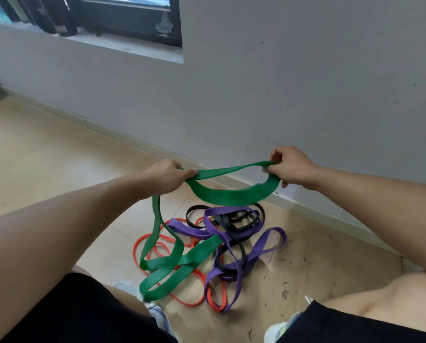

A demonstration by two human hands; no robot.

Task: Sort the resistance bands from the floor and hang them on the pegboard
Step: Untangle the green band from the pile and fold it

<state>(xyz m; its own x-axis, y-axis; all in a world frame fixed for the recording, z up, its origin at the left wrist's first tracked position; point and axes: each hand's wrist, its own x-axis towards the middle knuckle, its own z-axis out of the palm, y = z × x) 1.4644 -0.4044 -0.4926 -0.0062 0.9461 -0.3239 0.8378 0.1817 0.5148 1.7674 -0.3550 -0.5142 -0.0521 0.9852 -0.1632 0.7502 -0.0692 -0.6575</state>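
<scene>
Both hands, left hand [168, 175] and right hand [291, 167], grip perhaps one green band [229, 194].

Matt, smooth rubbery green band [228, 194]; scuffed, speckled beige floor [306, 273]; matt grey painted wall [306, 82].

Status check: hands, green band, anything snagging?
Left hand and right hand both grip the green band, top loop lifted. Its lower loops lie on the floor, crossing the orange band and purple band. Pegboard not in view.

A grey wall [281, 82] meets a tan floor [46, 157]. A dark window [132, 18] sits up high over a ledge [123, 47]. White shoes [157, 315] stand on the floor.
</scene>
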